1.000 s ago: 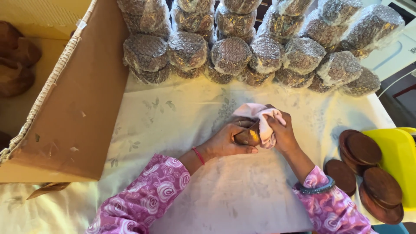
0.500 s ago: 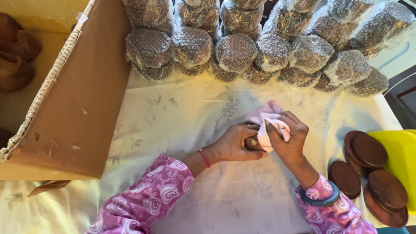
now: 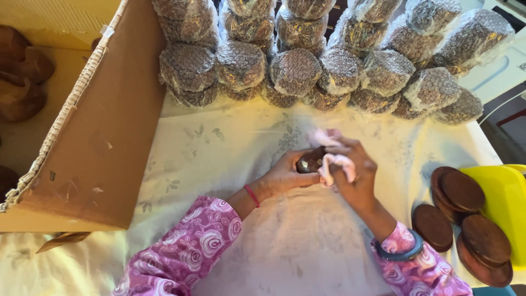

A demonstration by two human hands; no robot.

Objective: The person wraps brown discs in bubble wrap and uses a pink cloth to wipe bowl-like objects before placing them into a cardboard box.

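gripping a small dark wooden piece [image 3: 310, 161] above mid-tabletop, the left hand [image 3: 285, 175] curls around it while the right hand [image 3: 353, 174] pinches a pink cloth [image 3: 331, 159] against it. round wooden discs [image 3: 463, 219] lie right, bubble-wrapped bundles [image 3: 296, 71] far, a cardboard box [image 3: 104, 131] left.

Table [image 3: 230, 148] w/ pale floral cloth, creased. At 12 o'clock: heap of bubble-wrapped round bundles [image 3: 329, 60] stacked along the far edge. At 9: big open cardboard box [image 3: 104, 131], brown wooden pieces [image 3: 24, 82] inside. At 3–4: dark round wooden discs [image 3: 466, 219], overlapping, just beside a yellow container [image 3: 504, 197] at the edge.
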